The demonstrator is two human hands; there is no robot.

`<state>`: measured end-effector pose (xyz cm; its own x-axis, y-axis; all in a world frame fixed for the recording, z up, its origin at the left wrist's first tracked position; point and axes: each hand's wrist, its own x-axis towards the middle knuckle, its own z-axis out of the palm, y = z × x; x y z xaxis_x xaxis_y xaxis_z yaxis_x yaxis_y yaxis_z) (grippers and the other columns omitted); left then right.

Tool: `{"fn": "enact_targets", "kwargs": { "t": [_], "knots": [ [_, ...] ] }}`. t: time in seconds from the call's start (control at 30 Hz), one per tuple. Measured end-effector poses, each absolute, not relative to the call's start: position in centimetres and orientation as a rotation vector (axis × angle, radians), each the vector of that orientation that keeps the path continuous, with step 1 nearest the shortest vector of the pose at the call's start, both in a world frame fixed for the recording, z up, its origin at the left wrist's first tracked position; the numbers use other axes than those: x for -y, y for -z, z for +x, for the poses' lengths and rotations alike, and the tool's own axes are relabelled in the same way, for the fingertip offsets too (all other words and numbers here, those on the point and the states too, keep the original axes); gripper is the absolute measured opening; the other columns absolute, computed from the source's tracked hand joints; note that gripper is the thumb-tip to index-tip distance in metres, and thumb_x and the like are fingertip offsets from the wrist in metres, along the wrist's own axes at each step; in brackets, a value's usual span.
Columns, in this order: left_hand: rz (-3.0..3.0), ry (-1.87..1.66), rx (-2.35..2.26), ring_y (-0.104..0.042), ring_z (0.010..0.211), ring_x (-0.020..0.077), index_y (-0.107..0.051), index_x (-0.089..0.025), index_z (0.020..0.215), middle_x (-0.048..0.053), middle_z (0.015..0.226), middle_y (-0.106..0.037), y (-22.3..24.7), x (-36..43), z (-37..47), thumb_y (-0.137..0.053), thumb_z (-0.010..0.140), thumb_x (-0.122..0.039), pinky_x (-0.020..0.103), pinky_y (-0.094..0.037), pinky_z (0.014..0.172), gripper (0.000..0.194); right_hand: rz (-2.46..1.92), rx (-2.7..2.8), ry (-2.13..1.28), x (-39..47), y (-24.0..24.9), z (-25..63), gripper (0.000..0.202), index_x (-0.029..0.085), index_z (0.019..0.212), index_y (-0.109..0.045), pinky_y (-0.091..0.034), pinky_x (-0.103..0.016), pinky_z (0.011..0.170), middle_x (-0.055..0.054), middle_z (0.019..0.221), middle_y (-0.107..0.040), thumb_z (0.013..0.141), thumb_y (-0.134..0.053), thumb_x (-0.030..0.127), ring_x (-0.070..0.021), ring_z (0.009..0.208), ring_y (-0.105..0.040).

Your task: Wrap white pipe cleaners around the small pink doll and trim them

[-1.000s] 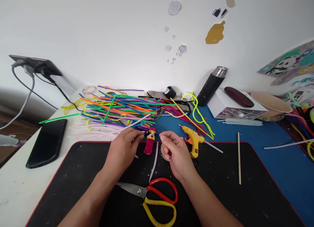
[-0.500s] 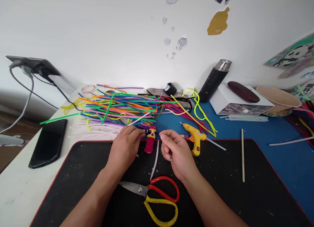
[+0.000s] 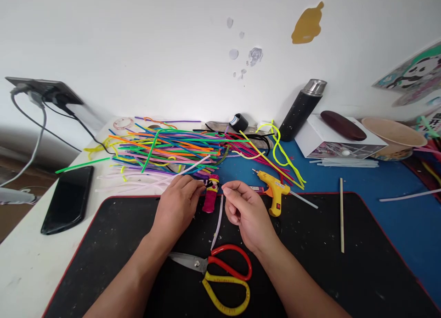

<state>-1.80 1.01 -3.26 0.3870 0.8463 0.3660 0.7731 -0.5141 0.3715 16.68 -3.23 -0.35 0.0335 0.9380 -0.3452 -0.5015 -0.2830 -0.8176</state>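
The left hand (image 3: pixel 176 203) pinches a black strand (image 3: pixel 208 185) beside the pink-and-yellow figure (image 3: pixel 209 202), between both hands, beyond the scissors (image 3: pixel 203 265). The right hand's (image 3: pixel 246 211) fingertips press together; contents can't be told.

A single head-worn camera supplies the 1 view. It looks from above and behind the person's left hand (image 3: pixel 176 202) and right hand (image 3: pixel 246 210), facing forward and down along the left forearm (image 3: pixel 132 274) and right forearm (image 3: pixel 292 276). Both enter from the bottom edge, and the 2 hands fall near mid-frame. Scissors (image 3: pixel 197 264) lie on the camera's side of the hands, near the lens. The wide frame reaches a black smartphone (image 3: pixel 68 199) left of them, a wooden stick (image 3: pixel 342 215) to their right, and the white wall (image 3: pixel 155 56) beyond.
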Motion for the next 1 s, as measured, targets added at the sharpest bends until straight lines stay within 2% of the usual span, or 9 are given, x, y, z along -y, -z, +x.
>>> {"fn": "enact_targets", "kwargs": {
  "t": [0.63,1.0],
  "knots": [
    [2.505,-0.795,-1.458,-0.068,0.09,0.0269,-0.078,-0.017,0.101,0.008,0.094,-0.076,3.22,-0.92,-1.75,-0.055,0.107,-0.021,0.039,-0.055,0.085,0.024,-1.093,0.554,-1.553,3.39,0.38,16.64,0.026,0.019,0.086,-0.072,-0.02,-0.02,0.04,0.008,0.052,-0.05,0.08,-0.087,0.039,-0.0061,0.042,-0.036],
    [2.479,-0.781,-1.505,-0.07,0.091,0.0264,-0.078,-0.021,0.101,0.008,0.096,-0.077,3.46,-0.97,-1.92,-0.053,0.107,-0.024,0.039,-0.056,0.087,0.025,-1.098,0.568,-1.551,3.47,0.45,16.62,0.026,0.02,0.086,-0.072,-0.022,-0.02,0.041,0.008,0.053,-0.049,0.081,-0.087,0.041,-0.0064,0.043,-0.035]
  ]
}}
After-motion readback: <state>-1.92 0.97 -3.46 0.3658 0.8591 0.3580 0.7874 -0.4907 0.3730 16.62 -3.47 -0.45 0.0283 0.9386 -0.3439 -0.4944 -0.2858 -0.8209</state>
